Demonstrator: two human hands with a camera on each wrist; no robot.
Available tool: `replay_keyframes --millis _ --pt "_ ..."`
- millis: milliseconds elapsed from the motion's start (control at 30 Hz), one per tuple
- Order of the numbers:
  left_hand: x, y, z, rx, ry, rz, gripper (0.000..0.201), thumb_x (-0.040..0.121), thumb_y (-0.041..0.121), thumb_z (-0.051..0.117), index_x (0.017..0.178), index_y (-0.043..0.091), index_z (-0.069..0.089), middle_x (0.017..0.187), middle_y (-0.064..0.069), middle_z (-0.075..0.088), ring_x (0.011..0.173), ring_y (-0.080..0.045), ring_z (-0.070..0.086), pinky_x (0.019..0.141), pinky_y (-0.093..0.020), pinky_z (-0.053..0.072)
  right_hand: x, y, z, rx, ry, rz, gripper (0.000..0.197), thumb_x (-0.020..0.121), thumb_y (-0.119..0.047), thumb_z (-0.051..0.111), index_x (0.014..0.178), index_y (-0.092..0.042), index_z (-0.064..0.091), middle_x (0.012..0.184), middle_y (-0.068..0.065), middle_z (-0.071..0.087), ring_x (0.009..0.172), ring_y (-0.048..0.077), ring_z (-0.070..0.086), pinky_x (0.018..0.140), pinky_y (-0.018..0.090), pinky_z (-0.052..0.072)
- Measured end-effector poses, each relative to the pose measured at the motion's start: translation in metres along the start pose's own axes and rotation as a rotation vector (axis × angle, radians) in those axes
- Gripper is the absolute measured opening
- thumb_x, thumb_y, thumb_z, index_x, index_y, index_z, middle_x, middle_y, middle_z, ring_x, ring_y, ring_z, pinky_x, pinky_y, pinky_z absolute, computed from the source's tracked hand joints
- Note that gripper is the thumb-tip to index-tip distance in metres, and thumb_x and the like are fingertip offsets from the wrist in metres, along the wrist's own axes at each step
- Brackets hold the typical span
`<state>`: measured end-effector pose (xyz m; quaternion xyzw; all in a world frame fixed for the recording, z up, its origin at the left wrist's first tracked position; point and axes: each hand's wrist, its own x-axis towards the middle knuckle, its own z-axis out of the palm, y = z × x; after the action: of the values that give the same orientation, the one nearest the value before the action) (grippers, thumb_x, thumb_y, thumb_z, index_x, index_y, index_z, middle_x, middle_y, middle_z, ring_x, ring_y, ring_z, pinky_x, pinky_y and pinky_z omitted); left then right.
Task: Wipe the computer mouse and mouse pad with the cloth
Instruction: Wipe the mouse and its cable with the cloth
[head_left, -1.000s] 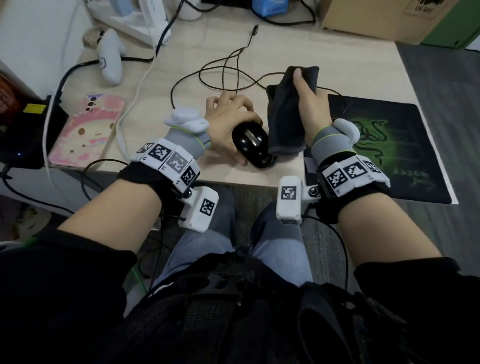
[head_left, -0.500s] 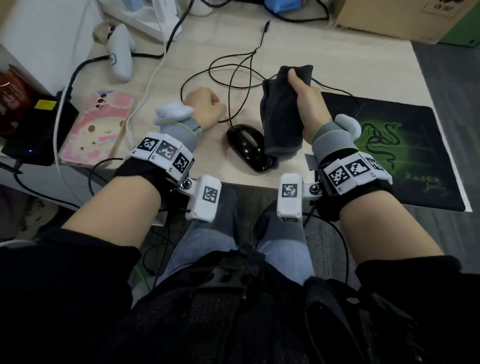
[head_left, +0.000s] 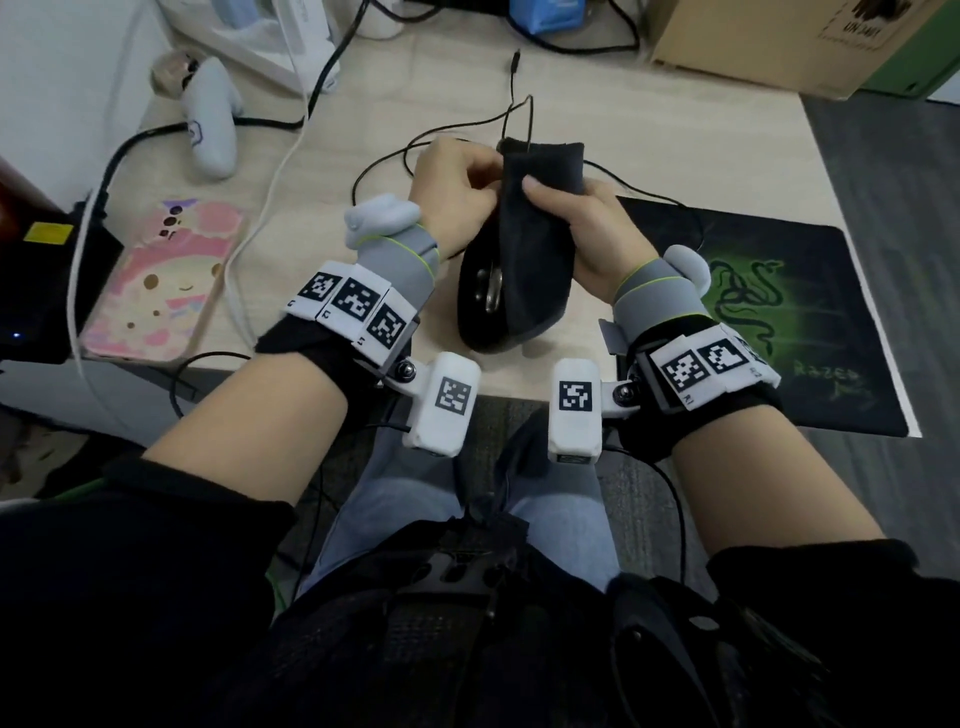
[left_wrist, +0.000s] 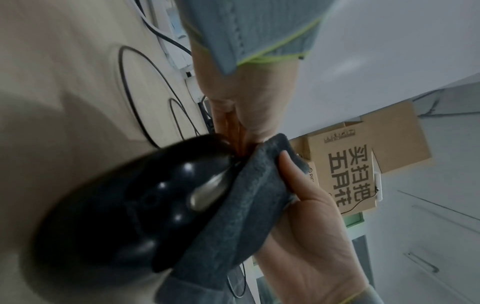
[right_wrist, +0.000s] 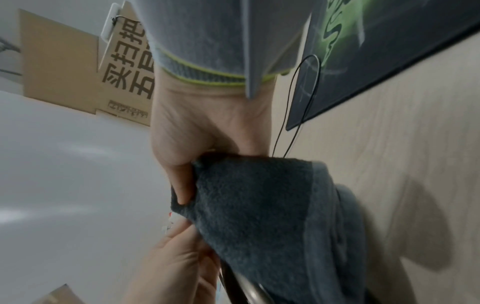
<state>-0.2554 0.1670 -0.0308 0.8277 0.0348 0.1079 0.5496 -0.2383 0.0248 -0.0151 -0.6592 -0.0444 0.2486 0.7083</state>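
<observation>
The black computer mouse is near the desk's front edge, its front end held by my left hand. It looks tilted up off the desk. A dark grey cloth is draped over the right half of the mouse. My right hand grips this cloth, thumb on top. The left wrist view shows the mouse with the cloth pressed against its side. The black mouse pad with a green logo lies to the right, with nothing on it.
A phone in a pink case and a black device lie at the left. Behind them is a white controller. Loose black cables loop behind the hands. A cardboard box stands at the back right.
My left hand moved from a fist left of the mouse onto the mouse's front. The right hand brought the cloth down over the mouse, which now looks tilted up.
</observation>
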Motion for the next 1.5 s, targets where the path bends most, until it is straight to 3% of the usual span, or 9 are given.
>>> replay_keyframes --millis 100,333,467,667,867,1067,1233,1333,1500 --pt "0.002 0.007 0.003 0.03 -0.044 0.034 0.014 0.069 0.01 0.049 0.064 0.01 0.062 0.058 0.005 0.042 0.063 -0.006 0.038 0.057 -0.024 0.033 -0.001 -0.001 0.004 -0.022 0.007 -0.047 0.01 0.092 -0.007 0.055 0.099 -0.007 0.062 0.091 0.01 0.066 0.086 0.021 0.065 0.092 0.036 0.052" --pt "0.008 0.009 -0.002 0.187 -0.154 -0.016 0.026 0.071 0.02 0.051 0.078 0.002 0.069 0.073 -0.016 0.065 0.069 -0.016 0.053 0.067 -0.037 0.05 0.015 -0.002 0.01 -0.038 0.271 -0.075 0.01 0.085 -0.013 0.065 0.084 -0.004 0.066 0.085 0.017 0.067 0.082 0.027 0.065 0.087 0.045 0.053" --pt "0.007 0.009 -0.01 0.364 -0.202 -0.065 0.01 0.079 0.009 0.063 0.085 0.005 0.071 0.067 0.003 0.061 0.073 -0.017 0.057 0.077 -0.032 0.05 0.028 -0.015 0.005 -0.081 0.427 -0.041 0.028 0.075 -0.03 0.071 0.082 -0.005 0.06 0.088 0.016 0.068 0.085 0.031 0.068 0.087 0.048 0.055" --pt "0.012 -0.007 -0.022 0.715 -0.111 -0.127 0.016 0.084 0.016 0.063 0.096 0.017 0.072 0.106 -0.008 0.071 0.102 -0.029 0.063 0.08 -0.029 0.045 0.031 -0.017 0.003 -0.04 0.411 -0.118 0.015 0.087 -0.018 0.063 0.075 -0.011 0.059 0.073 0.007 0.063 0.067 0.021 0.063 0.071 0.037 0.057" --pt "0.008 0.008 0.003 0.59 -0.22 0.004 0.023 0.079 0.014 0.05 0.083 -0.002 0.066 0.09 -0.024 0.066 0.089 -0.039 0.06 0.07 -0.036 0.042 0.031 -0.018 0.012 -0.217 0.344 -0.231 0.01 0.079 -0.023 0.067 0.077 -0.014 0.062 0.079 0.008 0.064 0.077 0.02 0.061 0.081 0.042 0.053" --pt "0.01 -0.013 -0.005 0.663 -0.137 -0.158 0.014 0.084 0.023 0.059 0.08 0.022 0.073 0.078 -0.002 0.068 0.082 -0.026 0.06 0.064 -0.024 0.031 0.026 -0.048 -0.007 -0.039 0.437 -0.313 0.008 0.088 -0.013 0.062 0.081 -0.009 0.061 0.073 0.003 0.064 0.074 0.019 0.061 0.075 0.036 0.055" --pt "0.016 -0.001 0.005 0.597 -0.061 -0.14 0.025 0.088 0.01 0.053 0.105 0.017 0.07 0.104 -0.01 0.07 0.102 -0.031 0.061 0.079 -0.029 0.043 0.026 -0.055 -0.003 -0.042 0.444 -0.39 0.007 0.087 -0.012 0.062 0.083 -0.007 0.06 0.078 0.007 0.063 0.078 0.02 0.059 0.076 0.035 0.055" --pt "0.014 0.014 0.011 0.397 -0.072 -0.022 0.026 0.088 0.014 0.054 0.11 0.019 0.067 0.097 -0.002 0.071 0.097 -0.018 0.061 0.081 -0.026 0.044 0.027 -0.054 -0.006 -0.084 0.441 -0.38 0.005 0.085 -0.014 0.063 0.082 -0.011 0.06 0.08 0.005 0.064 0.08 0.019 0.06 0.08 0.036 0.054" --pt "0.03 0.031 0.014 0.315 0.036 -0.004 0.02 0.085 0.013 0.052 0.08 0.017 0.071 0.07 0.002 0.066 0.072 -0.022 0.062 0.07 -0.03 0.05 0.021 -0.058 -0.008 -0.125 0.394 -0.389 0.004 0.087 -0.013 0.062 0.085 -0.01 0.061 0.08 0.005 0.065 0.08 0.019 0.062 0.079 0.036 0.055"
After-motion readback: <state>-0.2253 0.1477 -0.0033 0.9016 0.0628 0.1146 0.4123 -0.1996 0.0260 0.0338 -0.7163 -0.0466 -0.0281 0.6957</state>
